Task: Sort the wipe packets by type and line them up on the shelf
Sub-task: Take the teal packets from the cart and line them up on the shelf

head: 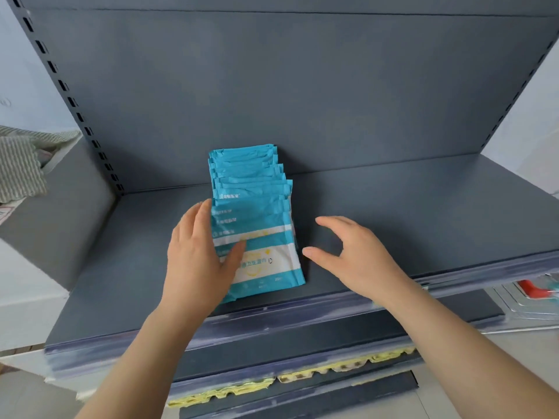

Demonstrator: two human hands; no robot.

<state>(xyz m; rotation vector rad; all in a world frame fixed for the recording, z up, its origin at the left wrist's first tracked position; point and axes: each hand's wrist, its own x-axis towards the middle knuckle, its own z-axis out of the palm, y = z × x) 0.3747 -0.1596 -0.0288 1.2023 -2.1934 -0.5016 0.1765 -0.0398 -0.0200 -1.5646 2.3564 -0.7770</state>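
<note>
- Nearest the viewer, two bare forearms reach forward over the front edge of a dark grey shelf (423,201).
- The left hand (199,255) lies flat against the left side of a row of blue and white wipe packets (254,225), fingers straight, thumb resting on the front packet's face. It presses rather than grips.
- The right hand (354,252) hovers just right of the row, fingers and thumb spread apart, holding nothing and not touching the packets.
- The packets overlap like fallen tiles, running from the shelf's middle back to the rear panel (272,86).
- Below the shelf edge, yellow egg trays (320,370) show on a lower level.
- At far left a striped cloth (18,167) lies on a grey box (60,219).
- At far right, something red (529,288) sits in clear packaging.
</note>
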